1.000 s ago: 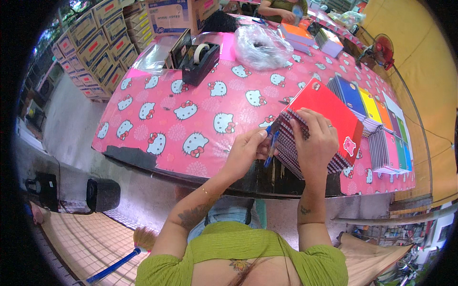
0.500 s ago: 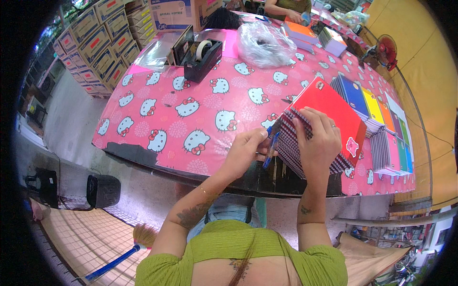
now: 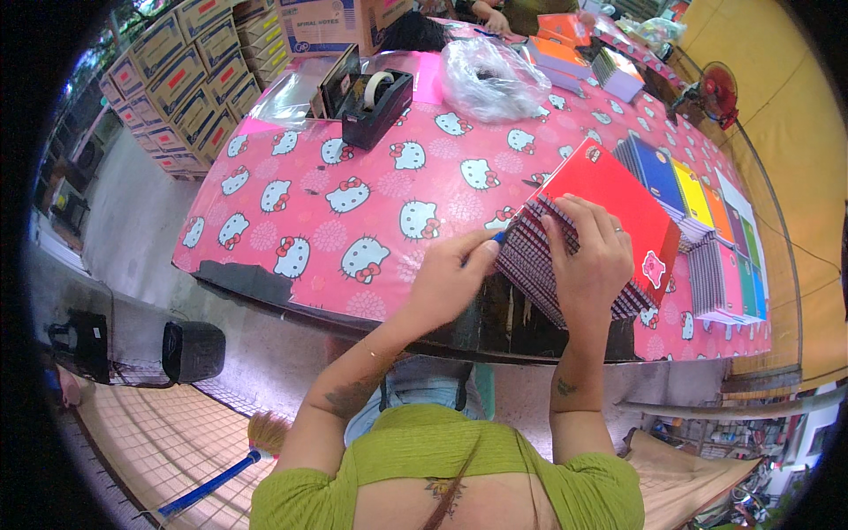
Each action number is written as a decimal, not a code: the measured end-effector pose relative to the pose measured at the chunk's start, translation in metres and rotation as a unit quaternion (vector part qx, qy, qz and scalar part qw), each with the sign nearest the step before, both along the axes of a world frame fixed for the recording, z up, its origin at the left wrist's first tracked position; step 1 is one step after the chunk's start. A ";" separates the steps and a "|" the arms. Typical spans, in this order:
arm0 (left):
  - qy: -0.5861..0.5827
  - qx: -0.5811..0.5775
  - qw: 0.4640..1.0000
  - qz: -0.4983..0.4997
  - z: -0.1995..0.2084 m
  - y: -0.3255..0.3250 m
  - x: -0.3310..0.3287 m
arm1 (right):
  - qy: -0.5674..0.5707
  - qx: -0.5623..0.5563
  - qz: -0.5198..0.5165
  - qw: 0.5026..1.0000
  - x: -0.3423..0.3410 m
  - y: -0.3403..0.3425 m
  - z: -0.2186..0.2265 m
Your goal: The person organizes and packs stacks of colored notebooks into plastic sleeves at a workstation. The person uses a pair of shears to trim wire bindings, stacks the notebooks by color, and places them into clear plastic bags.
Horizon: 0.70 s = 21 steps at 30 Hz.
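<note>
A tall stack of spiral notebooks with a red cover (image 3: 618, 199) on top stands at the table's right front edge, its black coiled spines (image 3: 534, 265) facing left. My right hand (image 3: 590, 252) rests on it, fingers bent over the spine edge of the top notebook and thumb against the coils. Beside the spines, my left hand (image 3: 459, 269) is closed around what look like blue-handled pliers (image 3: 498, 237). Only a bit of blue shows past the fingers; the jaws cannot be made out.
Coloured notebook stacks (image 3: 720, 274) stand at right. Farther back are a black tape dispenser (image 3: 378, 110), a clear plastic bag (image 3: 490, 79) and orange notebooks (image 3: 558, 57) near another person's hand (image 3: 497, 24). Cartons (image 3: 181, 84) are piled at left; a fan (image 3: 717, 88) stands at right.
My left hand has closed over the pliers' handles, which showed apart before, and turned its back up. My right hand stays on the stack. Across the table, the other person's hands have shifted.
</note>
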<state>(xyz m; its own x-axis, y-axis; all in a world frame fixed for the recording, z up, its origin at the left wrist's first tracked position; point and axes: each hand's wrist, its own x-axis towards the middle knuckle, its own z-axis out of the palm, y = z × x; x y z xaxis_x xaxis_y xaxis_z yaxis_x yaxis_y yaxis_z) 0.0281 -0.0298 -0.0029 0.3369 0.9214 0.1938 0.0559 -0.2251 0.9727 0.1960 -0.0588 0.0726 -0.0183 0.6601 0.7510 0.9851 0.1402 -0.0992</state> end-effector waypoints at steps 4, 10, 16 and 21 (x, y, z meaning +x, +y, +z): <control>-0.191 -0.278 0.937 -0.091 -0.014 -0.006 0.002 | 0.001 0.000 -0.001 1.000 0.002 0.000 -0.001; -0.186 -0.248 0.947 -0.076 -0.015 -0.008 0.007 | 0.000 0.007 0.004 1.000 0.001 0.001 -0.001; -0.159 -0.247 0.954 -0.061 -0.013 -0.007 0.005 | 0.005 0.004 0.004 1.000 0.002 0.001 -0.001; 0.117 0.146 0.981 0.058 -0.010 -0.010 0.005 | 0.006 0.003 0.001 1.000 0.002 0.000 0.000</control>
